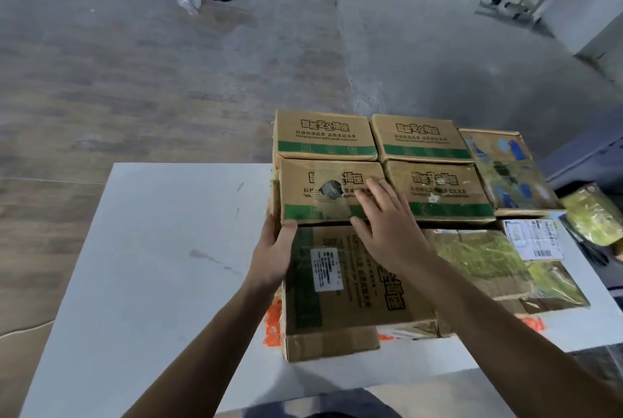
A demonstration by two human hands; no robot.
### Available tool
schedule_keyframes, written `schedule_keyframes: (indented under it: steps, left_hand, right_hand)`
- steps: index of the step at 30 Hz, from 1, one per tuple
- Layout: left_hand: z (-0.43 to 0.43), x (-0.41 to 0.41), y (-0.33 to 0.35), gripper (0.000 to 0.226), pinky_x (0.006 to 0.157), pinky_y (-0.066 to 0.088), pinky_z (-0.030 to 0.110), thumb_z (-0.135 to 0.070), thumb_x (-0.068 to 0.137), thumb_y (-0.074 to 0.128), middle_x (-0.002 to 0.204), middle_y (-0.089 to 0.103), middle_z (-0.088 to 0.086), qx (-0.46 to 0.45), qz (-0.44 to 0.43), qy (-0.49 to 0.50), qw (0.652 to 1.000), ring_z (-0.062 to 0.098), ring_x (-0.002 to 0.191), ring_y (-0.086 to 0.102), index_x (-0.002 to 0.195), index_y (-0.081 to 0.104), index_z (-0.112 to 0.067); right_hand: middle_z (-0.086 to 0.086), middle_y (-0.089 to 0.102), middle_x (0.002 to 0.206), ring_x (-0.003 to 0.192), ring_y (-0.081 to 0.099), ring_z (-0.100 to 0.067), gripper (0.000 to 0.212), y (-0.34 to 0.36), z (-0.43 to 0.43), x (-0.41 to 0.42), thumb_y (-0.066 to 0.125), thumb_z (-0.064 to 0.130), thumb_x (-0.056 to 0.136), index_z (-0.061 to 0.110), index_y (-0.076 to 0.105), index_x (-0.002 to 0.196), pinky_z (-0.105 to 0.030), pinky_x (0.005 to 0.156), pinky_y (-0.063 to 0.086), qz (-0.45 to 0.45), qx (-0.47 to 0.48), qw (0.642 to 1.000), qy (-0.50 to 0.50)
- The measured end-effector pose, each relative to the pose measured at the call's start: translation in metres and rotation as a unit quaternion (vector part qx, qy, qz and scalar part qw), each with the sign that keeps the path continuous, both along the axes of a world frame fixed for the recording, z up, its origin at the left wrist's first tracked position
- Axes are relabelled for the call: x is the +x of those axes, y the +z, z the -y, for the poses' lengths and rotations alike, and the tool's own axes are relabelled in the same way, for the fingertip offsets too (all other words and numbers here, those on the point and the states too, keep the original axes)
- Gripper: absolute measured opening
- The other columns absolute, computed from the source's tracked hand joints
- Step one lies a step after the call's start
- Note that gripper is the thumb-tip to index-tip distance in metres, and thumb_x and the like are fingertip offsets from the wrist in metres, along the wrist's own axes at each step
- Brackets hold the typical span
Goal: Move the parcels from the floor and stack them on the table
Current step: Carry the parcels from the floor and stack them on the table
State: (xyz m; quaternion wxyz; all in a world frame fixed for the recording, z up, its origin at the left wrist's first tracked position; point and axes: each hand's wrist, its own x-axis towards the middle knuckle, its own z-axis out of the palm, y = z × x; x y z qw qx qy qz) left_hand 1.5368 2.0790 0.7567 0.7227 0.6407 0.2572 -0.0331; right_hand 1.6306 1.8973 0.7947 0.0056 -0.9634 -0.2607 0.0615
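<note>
Touching carton [303, 181]: left hand [274, 256], right hand [387, 225]; five alike.

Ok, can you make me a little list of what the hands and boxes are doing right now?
left hand: grips the left edge of the brown cardboard box with a torn hole
right hand: lies flat on top of that box, fingers straight
lower box: larger brown cardboard box with a white label, on the white table, in front of and below the held box
neighbour: another green-striped brown cardboard box sits just to its right
</note>
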Motion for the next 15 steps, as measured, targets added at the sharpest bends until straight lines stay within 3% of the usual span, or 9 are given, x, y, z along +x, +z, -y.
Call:
schedule_keyframes:
  steps: [3,6,10,15]
  left_hand:
    - [0.003,-0.018,-0.001,0.043,0.07,0.048,0.019,-0.053,0.096,0.041,0.122,0.06,-0.011,-0.017,-0.012,-0.005,1.0,0.006,0.102,0.061,0.132,0.044,-0.031]
    - [0.01,-0.04,-0.001,0.045,0.084,0.052,0.027,-0.056,0.093,0.046,0.122,0.063,-0.01,-0.03,-0.028,-0.008,0.999,0.009,0.107,0.062,0.133,0.046,-0.034]
    - [0.016,-0.048,0.002,0.055,0.099,0.048,0.044,-0.061,0.088,0.05,0.12,0.067,-0.005,-0.057,-0.002,-0.028,0.998,0.016,0.11,0.064,0.136,0.044,-0.035]
    - [0.02,-0.051,0.005,0.067,0.1,0.045,0.05,-0.078,0.082,0.041,0.119,0.068,-0.001,-0.009,-0.019,-0.035,0.999,0.022,0.11,0.064,0.128,0.055,-0.031]
  right_hand:
    - [-0.003,0.013,0.162,0.15,-0.001,-0.019,0.058,-0.007,0.006,-0.019,0.019,0.047,0.101,0.02,0.028,0.152,-0.048,0.121,0.005,0.004,0.029,1.0,0.006]
    - [-0.005,0.025,0.159,0.15,0.009,-0.021,0.07,-0.009,0.006,-0.022,0.008,0.052,0.094,0.018,0.037,0.149,-0.05,0.119,0.008,0.025,0.049,0.998,0.008]
    - [-0.004,0.026,0.159,0.149,0.012,-0.02,0.052,-0.012,0.003,-0.019,0.027,0.041,0.103,0.018,0.038,0.148,-0.051,0.119,0.008,0.025,0.054,0.998,0.002]
    - [-0.005,0.038,0.151,0.146,0.02,-0.021,0.045,-0.007,0.001,-0.029,0.032,0.034,0.103,0.015,0.047,0.141,-0.051,0.12,0.013,0.064,0.054,0.996,0.023]
